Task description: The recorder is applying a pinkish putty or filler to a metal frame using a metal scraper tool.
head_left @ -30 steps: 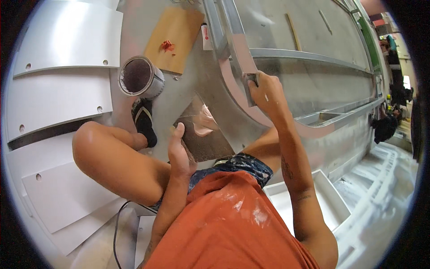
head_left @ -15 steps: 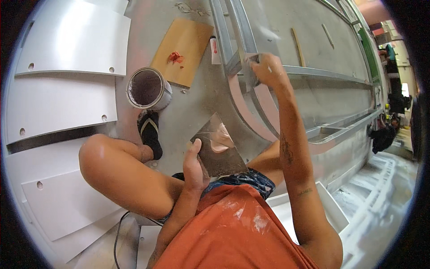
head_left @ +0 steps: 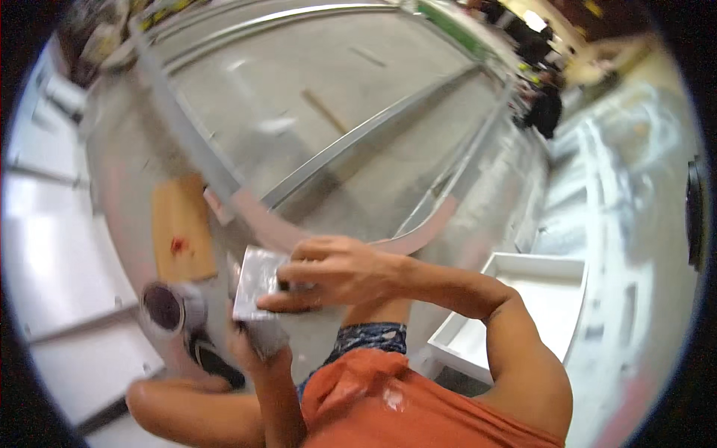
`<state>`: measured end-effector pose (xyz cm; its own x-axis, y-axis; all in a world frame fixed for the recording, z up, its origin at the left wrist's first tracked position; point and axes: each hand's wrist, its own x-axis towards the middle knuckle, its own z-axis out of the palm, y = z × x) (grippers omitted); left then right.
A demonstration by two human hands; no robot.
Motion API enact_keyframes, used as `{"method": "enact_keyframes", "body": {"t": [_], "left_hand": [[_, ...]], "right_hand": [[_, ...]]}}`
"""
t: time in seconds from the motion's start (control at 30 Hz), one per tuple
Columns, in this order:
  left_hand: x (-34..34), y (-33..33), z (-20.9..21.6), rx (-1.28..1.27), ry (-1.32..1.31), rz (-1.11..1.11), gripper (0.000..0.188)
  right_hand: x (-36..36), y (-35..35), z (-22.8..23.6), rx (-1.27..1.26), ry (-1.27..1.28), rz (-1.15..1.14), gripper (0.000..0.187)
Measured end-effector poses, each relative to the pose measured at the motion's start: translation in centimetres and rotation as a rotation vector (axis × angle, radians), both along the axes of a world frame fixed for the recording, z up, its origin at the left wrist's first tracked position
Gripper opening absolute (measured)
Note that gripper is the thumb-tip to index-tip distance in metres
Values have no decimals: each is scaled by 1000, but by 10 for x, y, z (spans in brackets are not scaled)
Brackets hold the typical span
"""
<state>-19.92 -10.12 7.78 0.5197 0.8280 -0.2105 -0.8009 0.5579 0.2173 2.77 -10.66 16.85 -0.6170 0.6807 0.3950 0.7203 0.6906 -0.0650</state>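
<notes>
A pale grey, square-edged spreader [head_left: 258,278] is pinched between the fingers and thumb of my right hand [head_left: 332,272]. It is held over a dark metal plate [head_left: 267,337], which my left hand [head_left: 258,357] grips from below; motion blurs both, and the spreader covers much of the plate. I cannot tell whether the two touch. Just beyond my hands is the rounded corner of a metal frame [head_left: 362,142], with pink filler [head_left: 261,215] along it.
On the left stand an open tin [head_left: 166,308] and a wooden board [head_left: 179,224] with a red smear. Beside the board lies a small tube [head_left: 218,205]. White panels [head_left: 63,246] line the left side. A shallow white tray [head_left: 534,263] sits at my right.
My right hand has come back from the frame to the plate in my left hand. The view has swung to the right, and the plate is now tilted.
</notes>
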Motion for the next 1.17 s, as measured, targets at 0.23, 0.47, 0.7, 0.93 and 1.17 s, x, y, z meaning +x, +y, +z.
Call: {"method": "enact_keyframes", "body": {"t": [0.23, 0.47, 0.7, 0.93, 1.17], "left_hand": [[-4, 8, -7, 98, 6, -155, 42], [-12, 32, 17, -29, 418, 130, 38], [-19, 29, 4, -36, 450, 159, 29], [-31, 26, -12, -114, 478, 174, 30], [-37, 23, -23, -215, 466, 182, 31]], "right_hand": [[60, -44, -13, 85, -163, 25, 44], [117, -50, -61, -255, -28, -549, 44], [119, -57, -68, -682, -233, -597, 30], [119, -55, -82, -773, -452, -578, 18], [115, -47, -99, -825, -449, -500, 17]]}}
